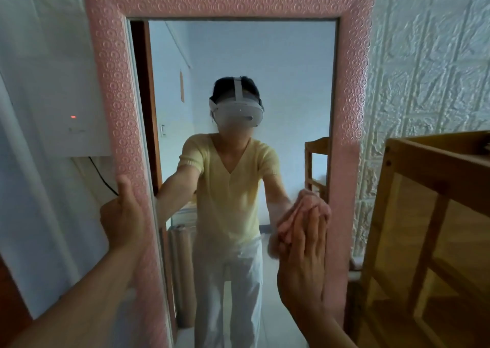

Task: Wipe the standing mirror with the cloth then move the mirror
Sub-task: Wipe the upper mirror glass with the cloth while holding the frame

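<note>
Two hands share the work: my left hand [123,215] grips the outer edge of the tall standing mirror with the pink embossed frame [111,87], thumb upright on the frame's face, while my right hand [305,244] presses the crumpled pink cloth [310,204] against the glass low on the right side, its fingers straight and close together over the fabric.

The mirror stands upright in front of me, between a white wall unit with a small red light [74,119] on the left and a light wooden shelf rack [429,215] just beside its right edge.

The risks, as I judge them: the glass is hard, smooth and slick, and a firm push from my flat palm could tip the frame back or swing it if my left grip slackens. The cloth is soft and bunched, so it may slide out from under my straight fingers. When moving time comes, the frame's right side could knock the rack's square wooden posts. The frame's raised ring pattern gives my thumb some purchase; the textured white wall panels [424,55] behind look padded and yielding.
</note>
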The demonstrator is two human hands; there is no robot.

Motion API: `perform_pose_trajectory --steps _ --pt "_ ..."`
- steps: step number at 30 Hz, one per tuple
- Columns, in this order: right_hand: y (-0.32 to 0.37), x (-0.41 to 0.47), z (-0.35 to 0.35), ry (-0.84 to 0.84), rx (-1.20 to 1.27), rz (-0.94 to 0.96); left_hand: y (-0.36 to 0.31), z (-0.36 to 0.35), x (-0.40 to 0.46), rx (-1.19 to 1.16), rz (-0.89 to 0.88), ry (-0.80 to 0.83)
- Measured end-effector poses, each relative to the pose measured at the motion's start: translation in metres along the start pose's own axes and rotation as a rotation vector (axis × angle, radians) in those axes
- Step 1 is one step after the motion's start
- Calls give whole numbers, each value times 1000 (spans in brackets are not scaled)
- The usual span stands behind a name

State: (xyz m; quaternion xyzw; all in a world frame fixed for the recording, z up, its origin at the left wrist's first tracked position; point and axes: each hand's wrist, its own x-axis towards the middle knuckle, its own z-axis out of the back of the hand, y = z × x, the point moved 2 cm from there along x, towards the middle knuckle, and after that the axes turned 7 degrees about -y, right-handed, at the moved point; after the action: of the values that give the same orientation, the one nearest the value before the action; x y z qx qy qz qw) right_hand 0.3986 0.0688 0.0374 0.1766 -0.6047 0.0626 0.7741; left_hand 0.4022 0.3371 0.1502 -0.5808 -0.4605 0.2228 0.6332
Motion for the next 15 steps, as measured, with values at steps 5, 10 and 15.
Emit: perform_pose_trajectory --steps 5,10,15 --pt "16 83 -16 -135 132 -157 5 -2 4 -2 -3 13" --pt "34 79 -17 -190 225 70 7 -2 8 -17 -28 1" --pt "41 4 -25 113 189 352 4 6 3 -4 -172 48"
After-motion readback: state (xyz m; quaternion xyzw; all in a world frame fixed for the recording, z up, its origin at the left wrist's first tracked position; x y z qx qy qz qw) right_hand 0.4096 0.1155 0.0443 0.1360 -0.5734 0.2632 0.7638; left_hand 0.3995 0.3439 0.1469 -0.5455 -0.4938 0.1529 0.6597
